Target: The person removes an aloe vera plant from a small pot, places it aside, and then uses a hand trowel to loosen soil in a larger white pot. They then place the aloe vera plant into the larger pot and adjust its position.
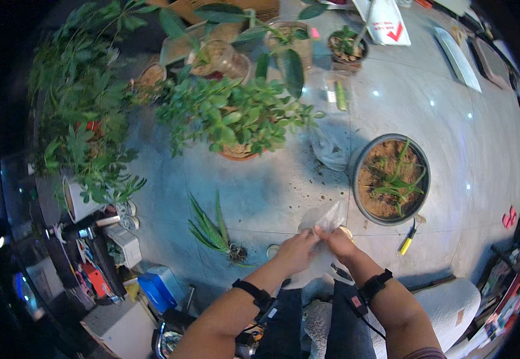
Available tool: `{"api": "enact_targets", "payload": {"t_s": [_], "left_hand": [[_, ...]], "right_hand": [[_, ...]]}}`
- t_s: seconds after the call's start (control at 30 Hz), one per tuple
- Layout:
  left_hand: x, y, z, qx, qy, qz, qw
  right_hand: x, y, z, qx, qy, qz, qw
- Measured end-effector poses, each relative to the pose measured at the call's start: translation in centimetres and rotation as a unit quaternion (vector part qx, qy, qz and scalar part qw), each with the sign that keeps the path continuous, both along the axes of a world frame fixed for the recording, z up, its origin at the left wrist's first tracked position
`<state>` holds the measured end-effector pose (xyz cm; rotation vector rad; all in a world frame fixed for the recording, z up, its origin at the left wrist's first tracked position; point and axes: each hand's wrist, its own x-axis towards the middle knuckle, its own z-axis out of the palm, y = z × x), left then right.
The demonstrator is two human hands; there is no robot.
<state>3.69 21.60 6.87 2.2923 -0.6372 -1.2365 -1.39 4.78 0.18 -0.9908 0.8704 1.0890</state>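
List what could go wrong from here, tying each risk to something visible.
1. The thin plastic bag pinched between the left hand and right hand might tear if pulled hard.
2. The spiky plant lies loose on the floor with its roots exposed, so a careless step could crush it.
3. The scattered soil beyond the hands might get smeared across the floor.

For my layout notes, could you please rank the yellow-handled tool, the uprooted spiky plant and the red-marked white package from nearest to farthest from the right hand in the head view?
1. Yellow-handled tool, on the right.
2. Uprooted spiky plant, on the left.
3. Red-marked white package, far ahead.
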Motion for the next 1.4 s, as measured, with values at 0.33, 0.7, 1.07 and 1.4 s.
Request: {"api": "enact_targets", "payload": {"t_s": [0.33,0.7,1.07,1.4], "left_hand": [[0.5,10.1,-1.5,0.004,-0.080,0.338,0.938],[-6.1,18.2,-5.2,-0.165,0.177,0.764,0.597],[-12.1,8.4,-3.5,-0.372,0.325,0.832,0.251],[-14.7,7.2,-5.1,-0.380,0.366,0.812,0.250]], "right_hand": [[8.9,2.8,-5.5,-0.143,-0.164,-0.314,0.924],[10.9,10.2,-4.4,-0.427,-0.383,0.300,0.762],[22.7,22.5,-7.7,-0.425,-0.530,0.566,0.467],[25.7,25.4,-11.6,-0.522,-0.501,0.566,0.396]]}}
